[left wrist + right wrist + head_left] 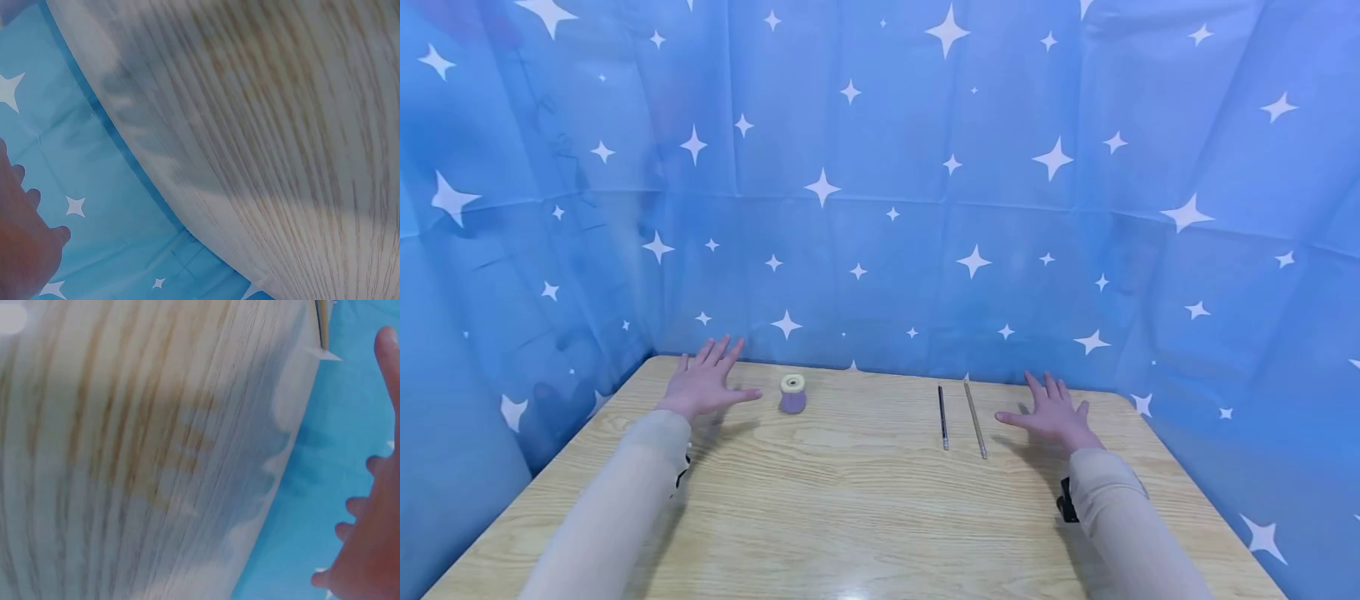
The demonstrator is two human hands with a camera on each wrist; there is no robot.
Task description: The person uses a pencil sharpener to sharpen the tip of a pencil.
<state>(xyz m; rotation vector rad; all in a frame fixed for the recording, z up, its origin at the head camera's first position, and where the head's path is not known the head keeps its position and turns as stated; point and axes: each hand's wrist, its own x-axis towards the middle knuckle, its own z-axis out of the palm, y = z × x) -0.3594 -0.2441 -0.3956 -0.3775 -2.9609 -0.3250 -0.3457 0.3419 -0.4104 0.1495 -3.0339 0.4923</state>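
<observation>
My left hand (706,387) is held over the far left of the table with fingers spread and nothing in it. Just right of its thumb stands a small purple object (792,401) with a cream round top and a dark hole, perhaps a pencil sharpener. Also spread and holding nothing, my right hand (1054,412) hovers at the far right. To its left lie a tan pencil (975,418) and a dark pencil (943,418), side by side, eraser ends toward me. Part of the left hand (28,250) and of the right hand (369,550) shows in each wrist view.
A light wood-grain table (850,508) spreads out below both arms. Blue cloth with white stars (887,233) hangs behind its far edge and along both sides. A dark wrist device (1067,501) is on the right sleeve.
</observation>
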